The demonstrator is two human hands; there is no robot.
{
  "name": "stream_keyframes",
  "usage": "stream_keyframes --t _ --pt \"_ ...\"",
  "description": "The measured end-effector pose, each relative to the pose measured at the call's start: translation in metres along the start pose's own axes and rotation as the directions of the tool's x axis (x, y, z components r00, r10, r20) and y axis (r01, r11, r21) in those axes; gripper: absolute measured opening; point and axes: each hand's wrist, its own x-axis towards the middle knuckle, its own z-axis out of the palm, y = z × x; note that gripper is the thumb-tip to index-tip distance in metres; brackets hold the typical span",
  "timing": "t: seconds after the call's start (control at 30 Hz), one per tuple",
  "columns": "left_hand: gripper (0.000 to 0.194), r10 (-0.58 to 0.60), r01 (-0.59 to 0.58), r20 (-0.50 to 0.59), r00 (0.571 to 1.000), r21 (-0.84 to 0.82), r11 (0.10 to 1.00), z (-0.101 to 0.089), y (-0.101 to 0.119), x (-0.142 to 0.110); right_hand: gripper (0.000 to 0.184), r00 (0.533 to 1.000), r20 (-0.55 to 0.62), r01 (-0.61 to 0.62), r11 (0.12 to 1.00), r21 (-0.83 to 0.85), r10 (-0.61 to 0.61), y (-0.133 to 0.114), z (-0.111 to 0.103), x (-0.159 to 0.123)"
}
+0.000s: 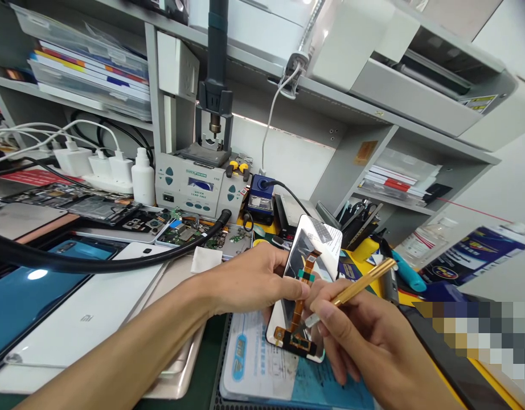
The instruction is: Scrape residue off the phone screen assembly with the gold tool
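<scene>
My left hand [262, 273] is closed around the edge of a phone screen assembly [331, 242], its thumb pressed on the back near an orange ribbon cable [297, 310]. The screen is tilted up, with the cable and a dark connector strip at its lower end facing me. Between the fingers of my right hand [352, 330] is a gold-handled craft knife [360, 285]. Its silver collar points at the lower part of the ribbon cable; I cannot tell whether the tip touches it. A white and blue box [249, 364] lies beneath the screen.
Several phones, among them a white one [87, 313], lie at left, crossed by a thick black hose [117, 266]. A hot-air rework station [198, 188] and a white bottle [143, 177] stand behind. At right are tools, a teal-handled tool [407, 272] and a blue can [471, 250].
</scene>
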Motion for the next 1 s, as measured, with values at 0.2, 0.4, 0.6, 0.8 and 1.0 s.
stream_keyframes --t 0.2,0.4,0.6,0.8,1.0 --pt "0.014 0.002 -0.002 0.007 1.0 -0.008 1.0 0.0 -0.001 -0.001 0.035 1.0 0.024 0.004 1.0 -0.02 -0.004 0.003 -0.002 0.001" --pt "0.015 0.008 -0.009 0.016 1.0 0.006 1.0 -0.002 0.0 0.001 0.034 0.996 0.078 -0.026 0.993 -0.119 0.035 -0.003 -0.008 0.004" --pt "0.014 0.021 -0.022 0.027 0.999 0.033 0.999 -0.003 -0.001 0.001 0.032 0.984 0.163 -0.036 0.984 -0.176 0.065 -0.011 -0.012 0.012" --pt "0.01 0.012 -0.012 0.014 1.0 0.009 1.0 -0.002 -0.001 0.0 0.033 0.979 0.186 -0.043 0.98 -0.192 0.079 -0.014 -0.015 0.015" --pt "0.011 0.009 -0.009 0.022 1.0 0.002 1.0 -0.001 0.0 0.0 0.033 0.974 0.204 -0.056 0.977 -0.207 0.099 -0.017 -0.014 0.015"
